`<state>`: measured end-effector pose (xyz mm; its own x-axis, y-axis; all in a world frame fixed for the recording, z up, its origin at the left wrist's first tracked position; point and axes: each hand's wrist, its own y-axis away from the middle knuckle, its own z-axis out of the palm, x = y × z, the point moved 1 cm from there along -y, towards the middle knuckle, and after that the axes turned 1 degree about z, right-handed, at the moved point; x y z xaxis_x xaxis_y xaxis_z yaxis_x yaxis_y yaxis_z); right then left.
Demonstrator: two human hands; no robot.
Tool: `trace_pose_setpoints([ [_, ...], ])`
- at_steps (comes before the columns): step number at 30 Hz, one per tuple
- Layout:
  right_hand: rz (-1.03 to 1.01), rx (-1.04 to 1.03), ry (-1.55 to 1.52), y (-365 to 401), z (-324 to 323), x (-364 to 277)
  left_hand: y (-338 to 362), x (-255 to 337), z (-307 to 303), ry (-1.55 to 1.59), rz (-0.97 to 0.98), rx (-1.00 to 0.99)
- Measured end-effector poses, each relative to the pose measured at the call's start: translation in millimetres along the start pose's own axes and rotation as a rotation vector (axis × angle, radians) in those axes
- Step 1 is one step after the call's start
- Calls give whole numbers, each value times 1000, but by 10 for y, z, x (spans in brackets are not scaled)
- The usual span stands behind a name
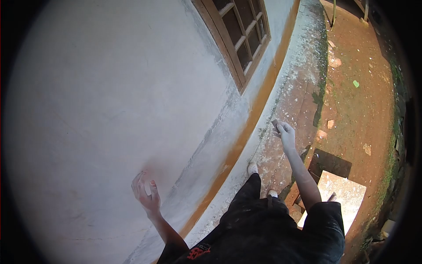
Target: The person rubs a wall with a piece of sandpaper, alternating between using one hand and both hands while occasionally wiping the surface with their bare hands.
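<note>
My left hand (146,192) is by the white plastered wall (110,110), fingers curved and apart, with nothing in it. A faint shadow lies on the plaster beside its fingertips. Out over the walkway, my right hand (286,133) pinches a small dark flat piece of sandpaper (275,122) between thumb and fingers. White dust coats both hands.
A wooden-framed window (244,35) is set in the wall, above an ochre band (259,99) along its base. The dusty walkway (303,88) borders reddish soil (356,110). Close behind my right arm lies a pale board (351,193) beside a dark slab (332,163).
</note>
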<state>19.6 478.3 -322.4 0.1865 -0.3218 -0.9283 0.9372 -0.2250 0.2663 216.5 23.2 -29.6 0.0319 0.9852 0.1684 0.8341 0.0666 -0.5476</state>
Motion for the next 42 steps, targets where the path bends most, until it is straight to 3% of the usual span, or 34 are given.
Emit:
trace_pose_setpoints([
  [2, -52, 47, -23, -243, 507, 58, -296, -3, -122, -68, 255, 248],
  [3, -60, 67, -77, -352, 782, 108, -425, -47, -131, -67, 266, 226],
  [5, -46, 111, -150, -539, 1317, 202, -585, -155, -159, -153, 373, 398],
  [9, -49, 181, -214, -926, 2166, 430, -843, -440, 7, -144, 448, 471],
  [10, -38, 191, -219, -1027, 2301, 467, -831, -574, 56, -255, 377, 496],
  [11, -91, 190, -137, -1090, 2414, 470, -855, -689, 99, -366, 307, 517],
  [13, -128, 195, -49, -1140, 2637, 560, -948, -622, 159, -342, 380, 494],
  [15, -352, 92, 71, -1053, 2823, 695, -954, -585, 163, -317, 442, 465],
  [19, -426, 20, 330, -441, 2900, 1007, -978, -568, 190, -270, 431, 492],
  [21, -493, -200, 339, -346, 2861, 1054, -1056, -503, 239, -265, 431, 517],
  [23, -465, -181, 337, -757, 2826, 959, -1084, -432, 293, -333, 438, 610],
  [26, -419, -158, 234, -1297, 2804, 649, -1075, -324, 341, -344, 390, 557],
  [28, -387, -135, 118, -998, 2867, 845, -1085, -320, 214, -401, 375, 517],
  [30, -410, -233, 248, -528, 2856, 1270, -1139, -321, 331, -349, 397, 620],
  [33, -464, -226, 339, -571, 2860, 1295, -1137, -246, 349, -344, 328, 571],
  [36, -419, -197, 57, -1513, 2778, 640, -1122, -255, 350, -292, 328, 558],
  [39, -488, -139, 224, -1159, 2830, 759, -1139, -267, 349, -328, 353, 583],
  [41, -422, -232, 325, -399, 2914, 1117, -1183, -238, 387, -332, 344, 615],
  [42, -426, -231, 328, -454, 2903, 1083, -1186, -229, 390, -342, 335, 623],
])
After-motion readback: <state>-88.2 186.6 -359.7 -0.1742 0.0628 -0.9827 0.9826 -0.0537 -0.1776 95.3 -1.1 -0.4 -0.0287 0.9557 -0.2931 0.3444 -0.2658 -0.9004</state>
